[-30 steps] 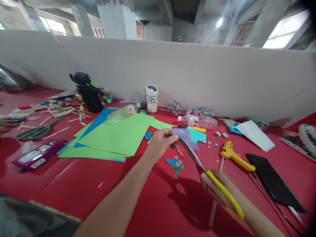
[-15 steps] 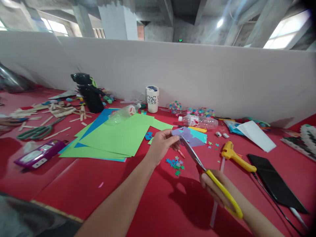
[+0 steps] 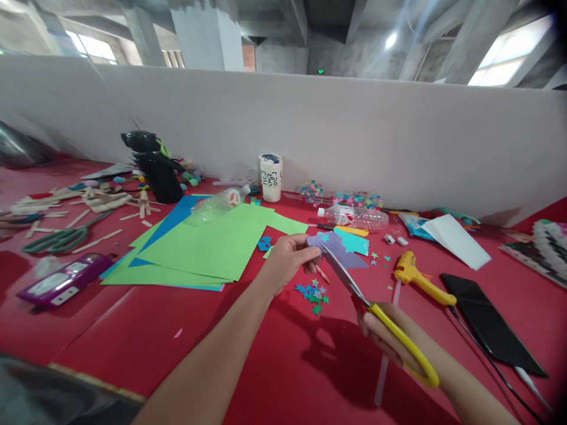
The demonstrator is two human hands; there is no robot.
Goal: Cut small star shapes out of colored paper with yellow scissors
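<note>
My left hand [image 3: 290, 262] pinches a small piece of purple paper [image 3: 315, 239] between thumb and fingers. In my right hand [image 3: 385, 330] is a pair of yellow-handled scissors [image 3: 348, 283], its blades pointing up and left with their tips at the paper. Behind the blades, more purple paper [image 3: 352, 258] and a light blue sheet [image 3: 357, 242] lie on the table. Below my left hand sits a small heap of blue, green and purple paper stars [image 3: 313, 293]. The exact spot where blade meets paper is too small to make out.
Green sheets [image 3: 199, 248] lie left of my hands, near a black bottle [image 3: 157, 174] and a white cup [image 3: 270, 180]. A plastic bottle [image 3: 354, 217] rests behind. To the right are a yellow glue gun [image 3: 423, 280] and a black tablet [image 3: 487, 324]. Another person's hand [image 3: 15, 219] shows far left.
The whole view has shifted slightly, so the table things sit a little further left. My hands keep nearly the same pose, with the scissors still at the purple paper.
</note>
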